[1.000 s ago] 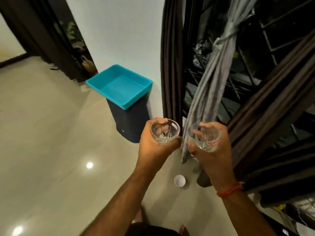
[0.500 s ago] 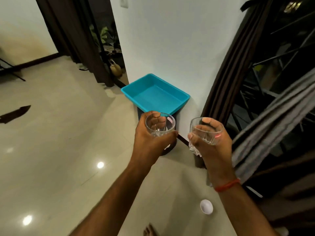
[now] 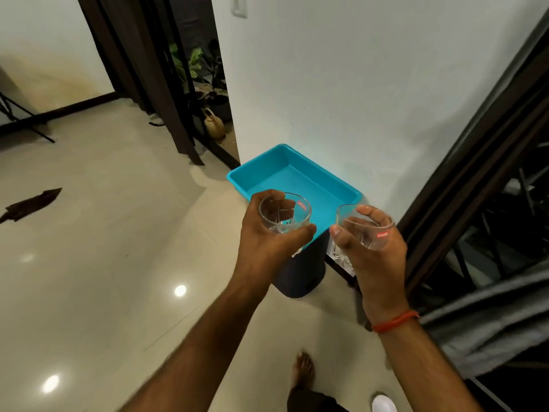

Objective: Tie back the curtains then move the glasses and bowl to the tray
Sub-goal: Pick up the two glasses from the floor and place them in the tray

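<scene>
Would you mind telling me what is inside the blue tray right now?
The visible part of the blue tray holds nothing. Its near corner is covered by the left hand and its glass, so that part cannot be checked.

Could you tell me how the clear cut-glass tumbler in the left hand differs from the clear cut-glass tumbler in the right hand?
The left hand holds its clear cut-glass tumbler in front of the turquoise plastic tray; the right hand holds its clear cut-glass tumbler beside the tray, nearer the dark curtain. The left tumbler's red mark sits on its far rim, the right tumbler's on its right side. Both look empty and roughly upright.
</scene>
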